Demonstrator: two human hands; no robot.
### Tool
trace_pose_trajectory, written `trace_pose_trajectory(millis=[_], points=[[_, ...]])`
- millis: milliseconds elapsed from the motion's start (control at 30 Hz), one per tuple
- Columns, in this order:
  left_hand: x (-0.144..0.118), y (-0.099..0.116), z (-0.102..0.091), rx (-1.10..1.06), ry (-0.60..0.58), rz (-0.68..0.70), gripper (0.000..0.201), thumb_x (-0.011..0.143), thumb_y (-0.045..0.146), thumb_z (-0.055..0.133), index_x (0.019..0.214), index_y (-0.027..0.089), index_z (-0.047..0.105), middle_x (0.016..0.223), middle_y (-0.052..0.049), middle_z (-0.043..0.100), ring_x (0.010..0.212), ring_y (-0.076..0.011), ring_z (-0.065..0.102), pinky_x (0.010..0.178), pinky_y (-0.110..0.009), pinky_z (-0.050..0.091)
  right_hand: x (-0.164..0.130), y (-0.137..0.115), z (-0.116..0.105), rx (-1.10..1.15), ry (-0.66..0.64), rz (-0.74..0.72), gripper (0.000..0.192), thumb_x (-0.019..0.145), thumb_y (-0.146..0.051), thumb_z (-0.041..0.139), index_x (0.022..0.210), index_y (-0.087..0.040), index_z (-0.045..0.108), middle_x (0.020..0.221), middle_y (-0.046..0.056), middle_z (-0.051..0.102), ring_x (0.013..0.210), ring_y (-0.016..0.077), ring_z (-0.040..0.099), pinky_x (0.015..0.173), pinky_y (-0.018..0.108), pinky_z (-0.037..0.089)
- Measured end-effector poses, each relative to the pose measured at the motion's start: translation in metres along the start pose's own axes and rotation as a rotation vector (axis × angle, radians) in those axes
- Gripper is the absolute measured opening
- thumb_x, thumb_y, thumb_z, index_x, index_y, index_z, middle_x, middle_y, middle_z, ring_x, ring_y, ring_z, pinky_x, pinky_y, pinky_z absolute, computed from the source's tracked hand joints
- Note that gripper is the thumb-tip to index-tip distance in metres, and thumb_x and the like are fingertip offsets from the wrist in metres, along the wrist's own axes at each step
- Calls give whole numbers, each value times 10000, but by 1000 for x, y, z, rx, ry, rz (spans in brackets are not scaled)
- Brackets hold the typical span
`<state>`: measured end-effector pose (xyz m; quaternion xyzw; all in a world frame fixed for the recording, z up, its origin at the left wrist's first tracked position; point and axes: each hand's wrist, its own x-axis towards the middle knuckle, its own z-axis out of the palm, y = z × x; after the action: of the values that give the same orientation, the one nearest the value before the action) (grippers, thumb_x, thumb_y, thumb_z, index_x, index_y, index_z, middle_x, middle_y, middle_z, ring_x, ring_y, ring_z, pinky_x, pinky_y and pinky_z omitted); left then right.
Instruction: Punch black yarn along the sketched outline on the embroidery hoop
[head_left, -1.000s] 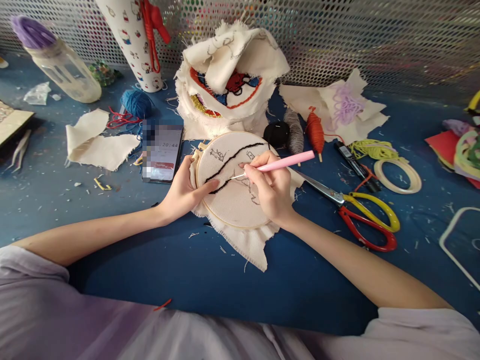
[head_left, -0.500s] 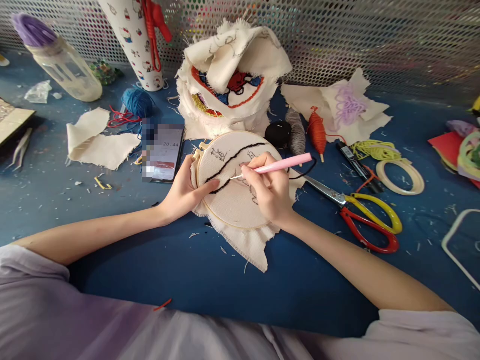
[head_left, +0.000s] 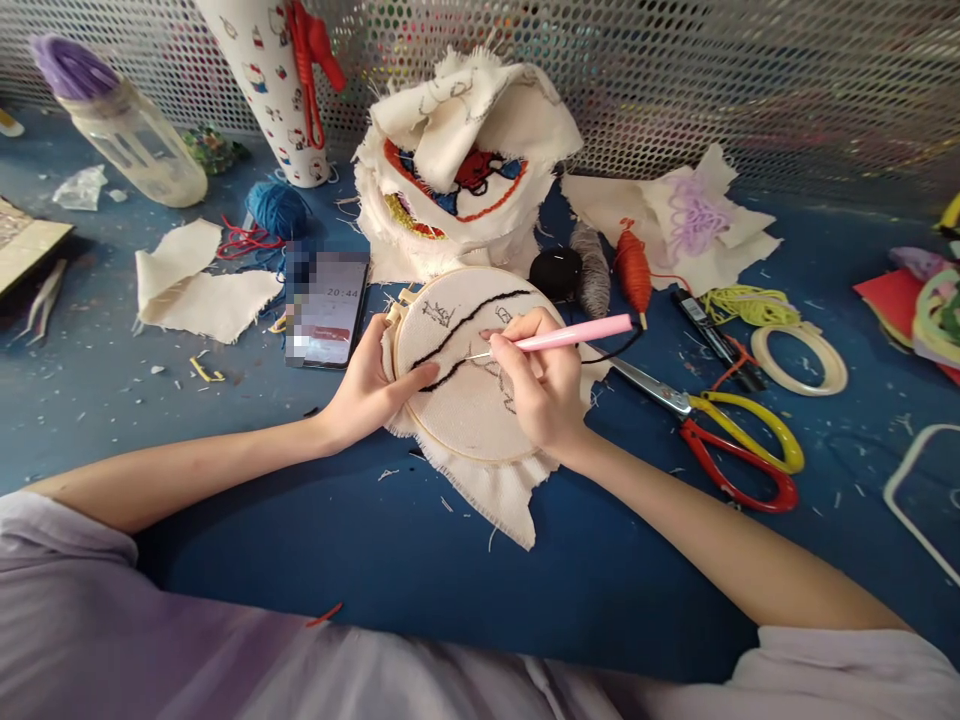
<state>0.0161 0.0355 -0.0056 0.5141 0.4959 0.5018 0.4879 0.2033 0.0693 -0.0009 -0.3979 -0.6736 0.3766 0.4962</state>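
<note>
**Head view: punch needle on hooped cloth**

Head view, looking down. Embroidery hoop (head_left: 465, 400) with cream cloth lies on the blue table (head_left: 420, 560), near the middle, closer to the near edge than the far mesh wall. A black stitched line (head_left: 457, 325) crosses the cloth, with faint pencil marks beside it. Left hand (head_left: 367, 385) grips the hoop's left rim, thumb pressed on the cloth at the black line. Right hand (head_left: 544, 385) is closed around a pink punch needle (head_left: 574, 335), pen-style; the metal tip touches the cloth just right of the left thumb. Black yarn trails from the pink handle toward the right.

Just left of the hoop: phone (head_left: 326, 308), screen lit. Just right: scissors (head_left: 712, 430) with yellow and red handles, blades pointing at the hoop. Behind the hoop, toward the far edge: heap of embroidered cloth (head_left: 465, 165), black yarn ball (head_left: 553, 272), grey spool, orange spool (head_left: 634, 268). Far left: blue yarn ball (head_left: 276, 205), cloth scraps (head_left: 199, 285), plastic bottle (head_left: 131, 150) with purple top. Right side: empty hoop ring (head_left: 799, 358).
</note>
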Motion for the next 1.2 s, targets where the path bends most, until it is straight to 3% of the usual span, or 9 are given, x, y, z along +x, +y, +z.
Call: trace_pose_trajectory(millis=[133,367,467,633,900,1000,1133,1200], points=[[1,-2,0,3,2,5,357,763,288,741,945,202,446,930,-9,595,901,-184,609,787,-336,562,-1,-2,0,-86,-40,-109,185,910,-214,525,751,-231,434,678,-44,417,592,105,434,630,306,408],[1,-1,-2,-28,-55,36,413,735,325,772,941,219,430,910,-2,564,861,-177,592,752,-322,555,-1,-4,5,-426,-221,-318,177,897,-174,555,755,-219,459,699,-11,519,709,154,473,705,348,385],[1,0,-1,-66,-47,18,401,737,297,770,930,214,427,884,4,562,842,-165,587,737,-302,547,0,-6,6,-350,-217,-234,181,905,-193,553,741,-215,478,690,-16,527,692,141,474,684,327,380],[2,1,1,-82,-32,-26,362,754,277,745,916,207,428,925,-3,592,892,-173,605,778,-311,557,2,-8,1,2,-14,89,203,882,-232,566,719,-224,446,607,-60,403,554,99,395,553,279,320],[2,1,1,-61,-17,-45,376,741,290,755,928,208,440,943,-15,600,910,-190,619,798,-339,583,4,0,-1,74,66,122,188,857,-238,574,721,-232,445,573,-69,342,551,105,390,555,282,307],[1,2,1,-51,-18,-37,371,748,299,751,936,207,444,953,-20,606,926,-199,624,819,-356,583,2,-2,0,-43,2,-1,199,891,-226,536,731,-234,418,627,-54,380,567,110,394,564,289,328],[0,5,0,-43,-19,-10,367,761,293,743,967,211,451,966,-20,618,927,-196,626,838,-362,573,-2,-4,3,-415,-212,-401,191,862,-146,533,728,-234,428,697,-5,461,693,167,443,692,359,376],[-1,6,0,-25,-18,22,368,767,289,740,997,215,462,982,-21,616,940,-197,623,856,-366,566,-3,-3,4,-563,-280,-508,165,851,-121,529,748,-231,461,713,17,501,730,191,445,718,383,375]])
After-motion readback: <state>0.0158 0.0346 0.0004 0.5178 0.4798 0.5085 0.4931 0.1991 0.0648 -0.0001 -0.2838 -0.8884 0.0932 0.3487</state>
